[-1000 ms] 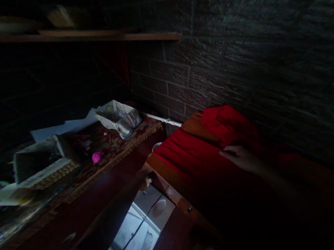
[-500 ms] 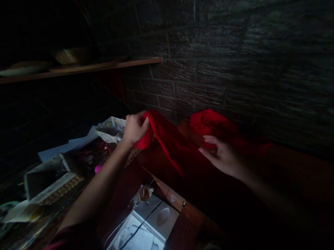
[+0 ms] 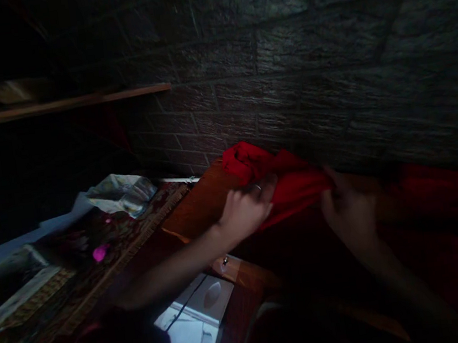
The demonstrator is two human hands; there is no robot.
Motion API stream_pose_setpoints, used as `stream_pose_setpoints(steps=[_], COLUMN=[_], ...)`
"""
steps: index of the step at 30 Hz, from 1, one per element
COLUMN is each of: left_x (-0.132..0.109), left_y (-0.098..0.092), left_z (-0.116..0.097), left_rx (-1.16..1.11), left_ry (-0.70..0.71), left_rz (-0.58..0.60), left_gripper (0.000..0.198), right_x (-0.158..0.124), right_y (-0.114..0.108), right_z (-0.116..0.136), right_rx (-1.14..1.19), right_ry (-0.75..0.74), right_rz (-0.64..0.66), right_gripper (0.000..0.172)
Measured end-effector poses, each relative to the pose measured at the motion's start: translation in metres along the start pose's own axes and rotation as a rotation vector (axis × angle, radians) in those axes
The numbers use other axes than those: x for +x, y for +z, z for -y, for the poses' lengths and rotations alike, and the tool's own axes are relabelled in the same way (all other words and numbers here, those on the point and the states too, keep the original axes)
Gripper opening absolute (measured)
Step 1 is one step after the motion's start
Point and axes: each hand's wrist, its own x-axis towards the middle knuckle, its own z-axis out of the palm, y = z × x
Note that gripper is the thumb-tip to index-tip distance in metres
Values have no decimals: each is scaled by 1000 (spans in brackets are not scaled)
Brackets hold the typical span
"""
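A bright red cloth (image 3: 299, 182) lies bunched against the brick wall, one part stretched between my hands. My left hand (image 3: 248, 211), with a ring on one finger, is closed on the cloth's near left edge. My right hand (image 3: 351, 212) pinches its right end, somewhat blurred. Under and left of the cloth shows an orange-brown wooden surface (image 3: 197, 200). Nearer to me, below my left forearm, lies a white box with an oval mark (image 3: 213, 296) and a dark cord across it.
On the left, a patterned fringed cloth (image 3: 137, 238) bears a crumpled pale bag-like container (image 3: 121, 193), a bright pink object (image 3: 100, 253) and a woven-sided tray (image 3: 22, 291). A wooden shelf (image 3: 131, 93) juts out above. Dark red fabric (image 3: 444, 189) lies at right.
The view has turned right. My left hand has moved right and down with the red cloth. My right hand, apart from the cloth before, now grips it.
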Motion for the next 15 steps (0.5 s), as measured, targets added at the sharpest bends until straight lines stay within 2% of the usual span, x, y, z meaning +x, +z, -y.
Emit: stream_pose_setpoints(steps=[2,4,6,8,11,13,15], left_x=[-13,-22,-28,-32,-34,-32,-24], left_y=[31,63,89,105,108,102,96], left_z=[-42,-78,-106,-124,-131,-122,-104], left_rx=[-129,-248,-349,-428,-527,-576,-581], left_ry=[139,228,253,269,346,377,292], left_rz=[-51,-100,-138,-170,-183,-131,-19], left_gripper=[47,45,46,50,63,75,78], right_x=[-49,-92,-122,-137,-136,-127,-119], right_y=[-15,-24,-27,-28,-29,-30,-29], right_z=[-37,-62,-77,-86,-92,-93,-93], right_rx=[-60,-123,-147,-125,-105,-135,-177], right_ry=[118,233,320,373,389,360,326], right_rz=[-35,18,114,215,340,421,486], right_gripper=[53,51,51,53,60,67,73])
